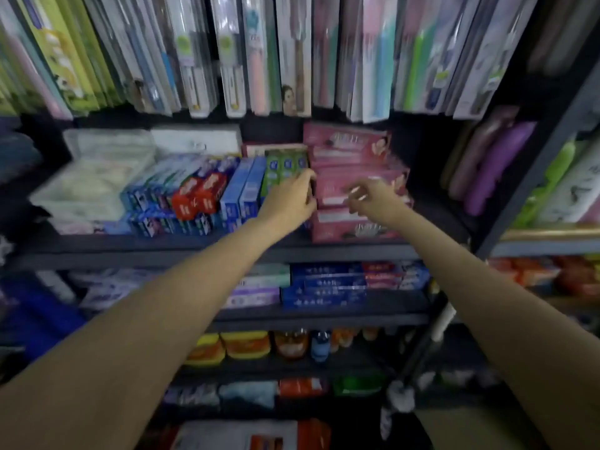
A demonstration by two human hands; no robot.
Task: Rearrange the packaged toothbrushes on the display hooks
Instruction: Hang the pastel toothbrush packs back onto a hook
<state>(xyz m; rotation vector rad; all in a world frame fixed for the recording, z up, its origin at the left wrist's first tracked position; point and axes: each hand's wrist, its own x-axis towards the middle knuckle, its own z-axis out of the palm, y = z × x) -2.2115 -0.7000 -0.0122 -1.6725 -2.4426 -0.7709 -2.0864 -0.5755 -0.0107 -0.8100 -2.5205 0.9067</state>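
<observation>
Here, left hand curls at green boxes, right hand loosely curled, apparently empty; packaged toothbrushes overhead, w/ blurred reach risking toppling pink boxes.

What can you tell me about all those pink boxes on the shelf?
The pink boxes are long, flat cartons that look like cardboard, stacked in a pile on the dark shelf under the hanging toothbrushes. They have white stripes and blurry print. Green boxes sit beside them. The right hand hovers in front of the pile; whether it touches is unclear.
</observation>
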